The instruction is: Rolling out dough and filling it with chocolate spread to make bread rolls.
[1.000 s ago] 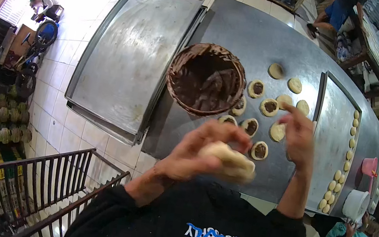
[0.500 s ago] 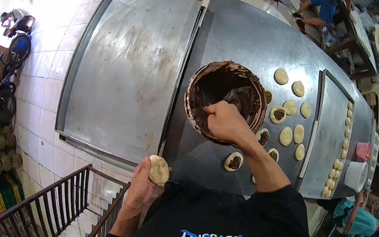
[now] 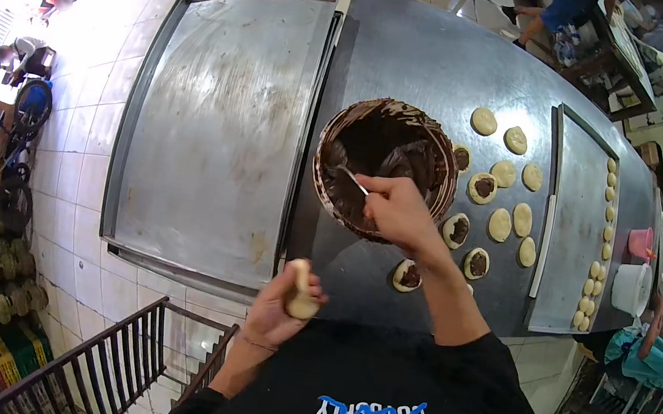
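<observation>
My left hand [image 3: 269,317] is closed round a pale dough disc [image 3: 301,302], now seen tilted and folded in the fingers, near the table's front edge. My right hand [image 3: 402,212] grips a thin metal utensil [image 3: 354,181] over a round bucket [image 3: 317,172]. The bucket's rim and inner wall are smeared with dark brown paste [image 3: 396,155]. Whether the utensil's far end is a spoon or a blade is hard to make out. Right of the bucket lie several dough discs; some are plain, like one disc [image 3: 499,225], others carry brown paste, like another disc [image 3: 476,264].
A large metal tray [image 3: 219,120] lies to the left. On the steel table [image 3: 427,40], a narrower tray [image 3: 571,210] holds rows of small dough pieces. Farther right stand a pink pail [image 3: 642,242], a white bucket [image 3: 629,287] and a person in teal [image 3: 655,356]. A railing [image 3: 100,352] runs lower left.
My left hand has moved slightly right and turned, so the dough disc shows edge-on and bent. My right hand has lifted a little, and the metal utensil now shows below the fingers.
</observation>
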Available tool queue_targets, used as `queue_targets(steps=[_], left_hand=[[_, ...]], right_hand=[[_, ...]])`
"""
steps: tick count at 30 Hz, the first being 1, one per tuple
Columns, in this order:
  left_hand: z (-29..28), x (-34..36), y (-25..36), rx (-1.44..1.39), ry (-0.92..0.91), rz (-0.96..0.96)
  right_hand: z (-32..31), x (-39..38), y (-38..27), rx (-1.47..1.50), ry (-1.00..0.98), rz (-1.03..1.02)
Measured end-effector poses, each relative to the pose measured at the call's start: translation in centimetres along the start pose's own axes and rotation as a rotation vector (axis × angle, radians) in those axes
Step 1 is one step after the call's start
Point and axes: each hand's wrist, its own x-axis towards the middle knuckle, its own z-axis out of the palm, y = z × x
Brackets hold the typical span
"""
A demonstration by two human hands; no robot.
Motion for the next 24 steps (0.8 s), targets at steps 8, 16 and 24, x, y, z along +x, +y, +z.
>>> queue_targets(steps=[8,16,24], left_hand=[[0.3,0.3,-4.6,0.386,0.297,0.291],[8.8,3.9,-6.5,0.519,0.049,0.572],[15.1,5.9,-14.1,0.385,-0.075,0.268]], right_hand=[[-4.9,-9.3,-1.0,0.453,-0.271,-0.037],[-8.8,-16.5,2.0,0.283,-0.347,-0.277],[-10.0,-18.1,10.4,-0.426,0.511,-0.891]])
